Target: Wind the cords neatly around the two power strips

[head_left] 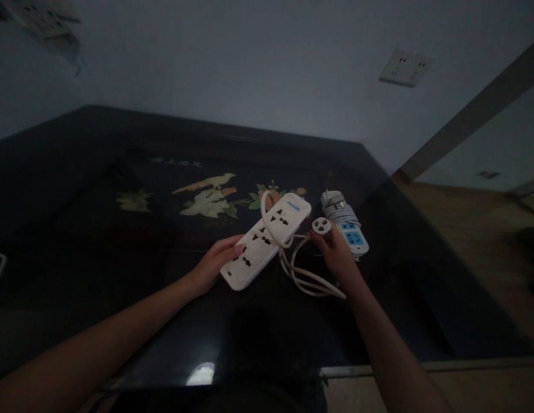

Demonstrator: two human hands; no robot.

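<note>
Two power strips are at the counter [163, 321], one held and one lying. The white Philips power strip [288, 229] slants across the middle, its logo end pointing up and to the right, over the near part of the counter's painted design. Three groups of sockets show along its face, the lowest partly covered by a thumb. One left hand [213, 264] grips its lower end, the thumb on top and the fingers hidden underneath. One right hand [333, 246] is closed around a single round white plug [321, 225], whose face is turned up; its dark marks are too small to count surely. One white cord [307, 281] crosses the strip's face and hangs in several loops between the two hands.

Just beyond the right hand lies the second, smaller strip [356, 245], white with blue around its sockets, a grey cord [340, 211] wound many times about its upper part. Whether the hand touches it cannot be told.

The painted design has one long-tailed bird [210, 182], flowers and leaves, with four characters [176, 163] above. One wall plate [405, 67] with two socket sets is on the wall behind; another fitting [41, 20] is at upper left, dim and cut off.
</note>
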